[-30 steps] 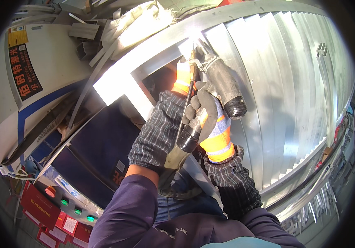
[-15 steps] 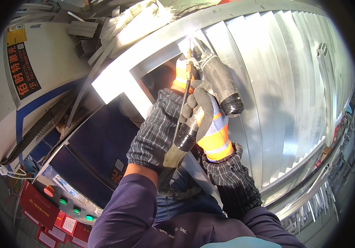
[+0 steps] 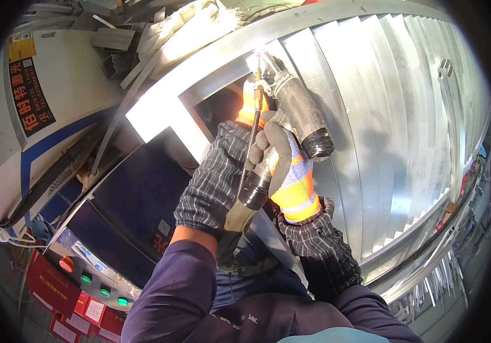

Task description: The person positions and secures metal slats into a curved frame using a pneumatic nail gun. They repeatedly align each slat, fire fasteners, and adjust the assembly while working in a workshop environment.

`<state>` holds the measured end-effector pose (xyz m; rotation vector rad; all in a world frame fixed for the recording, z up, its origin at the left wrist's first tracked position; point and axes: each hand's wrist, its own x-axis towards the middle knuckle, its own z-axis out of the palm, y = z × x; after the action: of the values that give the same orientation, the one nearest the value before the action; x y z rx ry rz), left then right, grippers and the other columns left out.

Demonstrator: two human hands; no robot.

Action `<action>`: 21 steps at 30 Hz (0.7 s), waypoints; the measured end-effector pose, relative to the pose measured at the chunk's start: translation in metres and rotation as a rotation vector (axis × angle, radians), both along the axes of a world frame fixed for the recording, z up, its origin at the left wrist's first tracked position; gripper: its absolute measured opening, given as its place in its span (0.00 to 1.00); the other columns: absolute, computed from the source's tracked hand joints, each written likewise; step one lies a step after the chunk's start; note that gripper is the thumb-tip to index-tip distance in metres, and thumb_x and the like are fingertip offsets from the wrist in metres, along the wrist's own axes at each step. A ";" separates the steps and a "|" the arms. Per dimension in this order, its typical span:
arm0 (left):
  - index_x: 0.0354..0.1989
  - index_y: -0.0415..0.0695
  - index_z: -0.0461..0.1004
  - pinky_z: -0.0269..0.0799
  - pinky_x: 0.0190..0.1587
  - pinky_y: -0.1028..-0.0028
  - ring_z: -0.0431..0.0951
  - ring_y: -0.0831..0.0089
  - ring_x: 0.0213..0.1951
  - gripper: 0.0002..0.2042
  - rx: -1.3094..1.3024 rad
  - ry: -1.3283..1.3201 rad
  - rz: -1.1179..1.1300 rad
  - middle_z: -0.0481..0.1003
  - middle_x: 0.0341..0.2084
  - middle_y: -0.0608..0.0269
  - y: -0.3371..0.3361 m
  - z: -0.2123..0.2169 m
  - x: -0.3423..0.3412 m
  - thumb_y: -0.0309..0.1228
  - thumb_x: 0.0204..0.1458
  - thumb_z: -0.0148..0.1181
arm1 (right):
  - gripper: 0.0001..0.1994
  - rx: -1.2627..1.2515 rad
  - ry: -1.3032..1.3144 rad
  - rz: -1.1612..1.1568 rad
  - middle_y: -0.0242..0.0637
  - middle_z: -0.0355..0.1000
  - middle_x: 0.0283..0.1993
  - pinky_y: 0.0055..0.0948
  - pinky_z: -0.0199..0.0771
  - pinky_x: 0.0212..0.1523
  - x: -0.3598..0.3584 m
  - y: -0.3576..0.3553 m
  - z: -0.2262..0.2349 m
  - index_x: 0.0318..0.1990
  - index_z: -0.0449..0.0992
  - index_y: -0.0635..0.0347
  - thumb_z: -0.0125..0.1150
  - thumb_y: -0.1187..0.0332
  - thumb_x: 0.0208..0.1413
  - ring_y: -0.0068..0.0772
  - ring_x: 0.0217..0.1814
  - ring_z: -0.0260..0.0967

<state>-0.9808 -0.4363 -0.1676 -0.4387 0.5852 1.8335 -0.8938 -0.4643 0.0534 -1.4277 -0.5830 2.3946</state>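
Note:
My right hand [image 3: 285,163], in a grey-palmed glove with orange and blue bands, is wrapped round the handle of a dark welding torch [image 3: 301,108]. A thin brass wire-feed tube [image 3: 258,91] runs along the torch's left side. The torch tip meets a bright glare at the corner of a silver metal frame [image 3: 199,74], beside the first slat. My left hand [image 3: 248,111], in an orange glove, is at the frame's inner edge just left of the tube. Glare and the torch hide its fingers.
Slanted metal slats [image 3: 382,114] fill the frame's right side. A white and blue machine [image 3: 74,86] stands at left, above a panel with a red button [image 3: 66,263] and green ones. Pale cloth [image 3: 191,37] and metal offcuts [image 3: 114,39] lie at the back.
The torch and my right hand have shifted slightly left, and the bright spot at the tip has moved a little left with them. My left hand stays nearly in place.

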 end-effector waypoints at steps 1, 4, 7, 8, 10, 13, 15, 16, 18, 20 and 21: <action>0.41 0.37 0.70 0.73 0.25 0.77 0.75 0.74 0.22 0.08 -0.013 -0.047 0.008 0.73 0.23 0.65 -0.001 0.001 0.002 0.25 0.61 0.44 | 0.17 -0.005 0.008 -0.029 0.30 0.59 0.30 0.32 0.68 0.30 -0.001 -0.001 0.000 0.54 0.63 0.57 0.54 0.63 0.60 0.26 0.28 0.62; 0.42 0.37 0.69 0.76 0.29 0.74 0.76 0.70 0.25 0.09 -0.012 -0.070 0.056 0.74 0.25 0.60 -0.004 0.000 0.013 0.25 0.61 0.42 | 0.17 -0.032 0.012 -0.083 0.30 0.59 0.30 0.32 0.69 0.30 -0.003 -0.003 0.002 0.54 0.64 0.58 0.54 0.63 0.60 0.26 0.28 0.62; 0.64 0.39 0.56 0.70 0.57 0.57 0.70 0.54 0.55 0.23 0.467 0.114 0.132 0.64 0.58 0.43 -0.011 -0.011 0.016 0.36 0.63 0.45 | 0.18 -0.070 -0.008 -0.068 0.30 0.59 0.30 0.32 0.69 0.30 -0.003 -0.004 0.003 0.55 0.64 0.59 0.54 0.63 0.60 0.26 0.28 0.63; 0.58 0.38 0.60 0.73 0.50 0.58 0.73 0.56 0.48 0.19 0.406 0.003 0.109 0.68 0.50 0.45 -0.010 -0.015 0.014 0.35 0.62 0.45 | 0.18 -0.072 -0.008 -0.062 0.30 0.59 0.30 0.32 0.69 0.30 -0.004 -0.003 0.004 0.55 0.64 0.59 0.54 0.63 0.60 0.27 0.28 0.63; 0.47 0.37 0.69 0.79 0.37 0.59 0.78 0.60 0.34 0.13 0.282 -0.218 0.062 0.75 0.35 0.50 -0.004 -0.020 0.011 0.32 0.61 0.45 | 0.18 -0.065 -0.015 -0.035 0.30 0.59 0.30 0.33 0.69 0.30 -0.004 -0.003 0.004 0.55 0.64 0.59 0.54 0.63 0.60 0.27 0.28 0.63; 0.60 0.39 0.59 0.71 0.53 0.56 0.71 0.54 0.51 0.22 0.955 -0.409 -0.007 0.66 0.53 0.45 0.001 -0.015 0.009 0.37 0.61 0.49 | 0.18 -0.033 -0.018 0.016 0.30 0.60 0.30 0.33 0.70 0.31 -0.004 -0.002 0.004 0.55 0.64 0.60 0.53 0.63 0.61 0.27 0.29 0.63; 0.59 0.39 0.61 0.72 0.50 0.57 0.72 0.54 0.49 0.21 0.833 -0.405 0.002 0.68 0.50 0.46 -0.001 -0.006 0.011 0.37 0.61 0.49 | 0.18 -0.011 -0.003 0.026 0.31 0.60 0.31 0.33 0.70 0.31 -0.004 -0.003 0.003 0.56 0.63 0.60 0.53 0.63 0.61 0.27 0.29 0.63; 0.56 0.40 0.63 0.73 0.46 0.57 0.74 0.56 0.45 0.19 0.720 -0.397 0.009 0.70 0.46 0.47 -0.005 -0.001 0.012 0.37 0.60 0.48 | 0.19 -0.004 0.001 0.028 0.31 0.60 0.31 0.33 0.70 0.31 -0.003 -0.004 0.002 0.56 0.63 0.60 0.53 0.63 0.61 0.27 0.29 0.64; 0.52 0.40 0.66 0.75 0.41 0.59 0.76 0.58 0.39 0.16 0.516 -0.290 -0.005 0.73 0.40 0.50 -0.011 0.006 0.012 0.36 0.60 0.48 | 0.19 0.041 0.010 0.048 0.32 0.60 0.32 0.33 0.71 0.32 0.001 -0.006 0.003 0.58 0.62 0.60 0.52 0.64 0.62 0.28 0.30 0.64; 0.50 0.41 0.69 0.76 0.38 0.62 0.77 0.60 0.37 0.15 0.277 0.171 -0.067 0.75 0.36 0.53 -0.010 0.007 0.008 0.36 0.61 0.48 | 0.20 0.173 0.050 0.114 0.33 0.61 0.33 0.34 0.71 0.33 0.009 -0.009 0.007 0.59 0.61 0.60 0.51 0.65 0.62 0.28 0.31 0.64; 0.49 0.41 0.71 0.76 0.36 0.63 0.77 0.62 0.35 0.14 0.100 0.568 -0.128 0.76 0.34 0.54 -0.007 0.007 0.005 0.37 0.61 0.47 | 0.20 0.281 0.051 0.202 0.33 0.61 0.35 0.33 0.71 0.33 0.016 -0.009 0.012 0.59 0.60 0.60 0.50 0.66 0.62 0.28 0.32 0.64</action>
<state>-0.9760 -0.4435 -0.1608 0.1973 0.8747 1.8514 -0.8781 -0.4737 0.0653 -1.2360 -1.0478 2.3699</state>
